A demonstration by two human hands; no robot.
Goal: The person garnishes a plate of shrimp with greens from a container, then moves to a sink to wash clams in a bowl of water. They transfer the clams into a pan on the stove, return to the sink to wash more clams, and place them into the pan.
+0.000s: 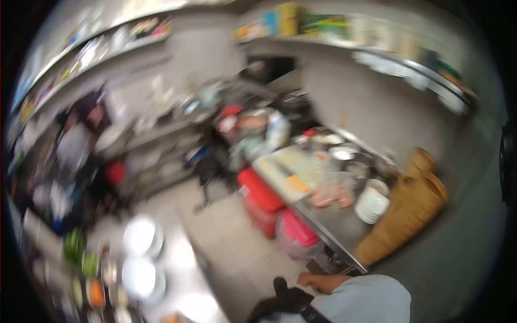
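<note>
My right arm comes out of a white sleeve [366, 300] at the bottom of the head view. At its end, my right hand [306, 279] is small and blurred beside the steel counter's near corner, its fingers not readable. Whether it holds anything cannot be made out. My left hand is outside the view. A black strap and dark gear [285, 301] lie against my body. Nearest to the arm, on the counter end, is a folded mustard-brown cloth or garment [404, 210]. Beside it stands a stack of white bowls [372, 202].
Along the counter lie a bag of pinkish food [331, 191] and a pale cutting board [293, 167]. A red bin [261, 202] and a pink-lidded tub [299, 229] stand below. White plates [142, 236] and vegetable containers [96, 292] occupy the left worktop. Loaded shelves [318, 39] line the walls.
</note>
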